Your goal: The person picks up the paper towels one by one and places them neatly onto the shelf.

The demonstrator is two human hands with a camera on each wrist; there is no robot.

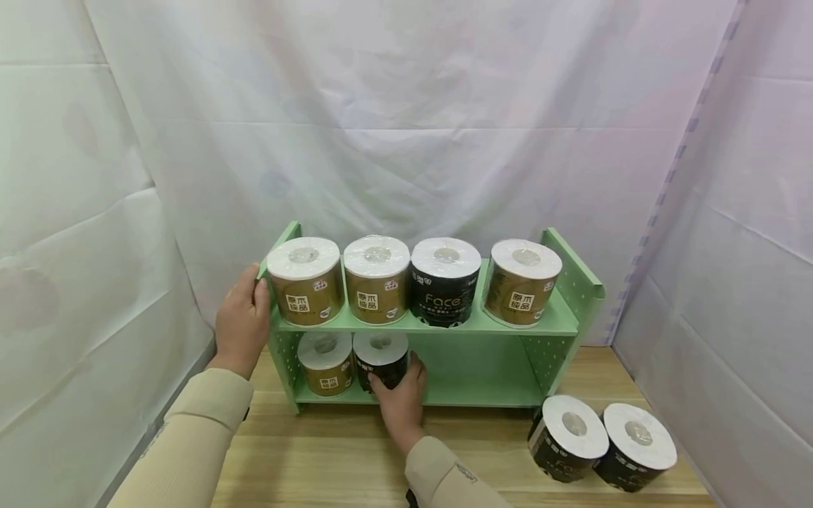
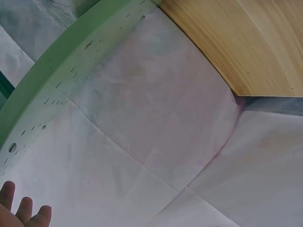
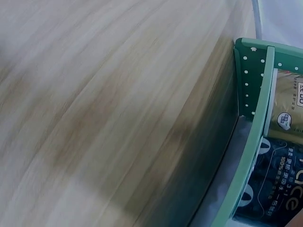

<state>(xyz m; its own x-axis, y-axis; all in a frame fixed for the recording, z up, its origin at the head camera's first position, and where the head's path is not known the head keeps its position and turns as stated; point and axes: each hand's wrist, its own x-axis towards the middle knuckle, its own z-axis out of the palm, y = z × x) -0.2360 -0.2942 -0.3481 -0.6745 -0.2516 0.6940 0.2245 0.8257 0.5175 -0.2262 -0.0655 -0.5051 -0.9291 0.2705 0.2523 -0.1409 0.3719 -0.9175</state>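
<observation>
My right hand grips a black-wrapped toilet paper roll on the lower level of a green shelf. The thumb lies across its front and the fingers are on its right side. Just left of it stands a gold-wrapped roll. My left hand touches the upper edge of the shelf's left side panel with fairly straight fingers. In the left wrist view, fingertips show near the panel. Only a sliver of skin appears at the right wrist view's lower right corner.
Along the upper level stand gold rolls and one black roll. Two black rolls stand on the wooden table, right of the shelf. White cloth hangs behind and at both sides.
</observation>
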